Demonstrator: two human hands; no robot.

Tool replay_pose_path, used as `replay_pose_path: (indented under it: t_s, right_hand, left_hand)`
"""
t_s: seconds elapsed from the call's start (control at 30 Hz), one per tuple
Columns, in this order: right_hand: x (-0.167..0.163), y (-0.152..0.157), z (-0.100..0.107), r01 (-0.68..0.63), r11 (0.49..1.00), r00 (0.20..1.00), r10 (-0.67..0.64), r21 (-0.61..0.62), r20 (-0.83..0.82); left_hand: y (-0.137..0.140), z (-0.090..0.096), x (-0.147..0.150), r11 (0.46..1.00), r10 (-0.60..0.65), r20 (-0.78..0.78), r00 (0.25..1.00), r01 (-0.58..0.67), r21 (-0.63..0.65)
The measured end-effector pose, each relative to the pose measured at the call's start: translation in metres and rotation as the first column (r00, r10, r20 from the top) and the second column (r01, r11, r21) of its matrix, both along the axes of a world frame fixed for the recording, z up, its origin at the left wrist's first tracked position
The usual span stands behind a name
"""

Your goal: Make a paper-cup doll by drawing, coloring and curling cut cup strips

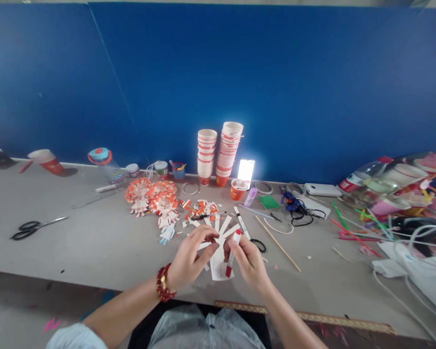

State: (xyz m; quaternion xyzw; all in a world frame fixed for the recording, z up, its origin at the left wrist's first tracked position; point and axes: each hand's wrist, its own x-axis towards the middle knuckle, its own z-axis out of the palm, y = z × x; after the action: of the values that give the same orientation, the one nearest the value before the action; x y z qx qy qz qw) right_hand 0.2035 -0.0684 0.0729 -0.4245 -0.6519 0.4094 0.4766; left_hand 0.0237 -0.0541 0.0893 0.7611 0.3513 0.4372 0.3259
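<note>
My right hand [251,259] is closed around a white marker with red ends [233,252], held nearly upright. Below it on the table lies a white paper piece [220,266], cut into strips that fan out toward the back. Over the left side of this paper hovers my left hand [195,252], its thumb and fingers curved and apart with nothing visible between them. Another white marker [241,222] lies just behind my right hand. Black scissor handles [258,245] show beside that hand, the rest being hidden.
Paper dolls with orange frills [162,206] lie left of orange and white scraps [203,209]. Behind stand stacked paper cups [228,154] and a lit phone [246,172]. Scissors [36,227] rest at far left, a wooden stick [278,243] at right. Cables and craft items [396,218] crowd the right side.
</note>
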Motion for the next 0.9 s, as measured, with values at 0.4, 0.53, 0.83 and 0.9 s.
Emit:
replay_pose_path:
  t_s: [0.4, 0.53, 0.83, 0.9]
  right_hand:
    - [0.005, -0.005, 0.009, -0.281, 0.939, 0.936, 0.314, -0.2, 0.161]
    - [0.009, -0.003, 0.017, -0.215, 0.976, 0.857, 0.2, -0.023, 0.475]
    - [0.011, -0.008, 0.027, -0.335, 0.941, 0.741, 0.295, -0.048, 0.603]
    - [0.011, -0.009, 0.027, -0.341, 0.938, 0.733, 0.306, -0.06, 0.608]
  left_hand:
    - [0.021, 0.029, -0.017, 0.943, -0.293, -0.219, 0.931, 0.319, 0.092]
    - [0.019, 0.034, -0.02, 0.91, -0.258, -0.374, 0.891, 0.354, 0.215]
    - [0.017, 0.024, -0.021, 0.842, -0.265, -0.474, 0.84, 0.441, 0.311]
    - [0.016, 0.019, -0.02, 0.87, -0.273, -0.433, 0.859, 0.413, 0.27]
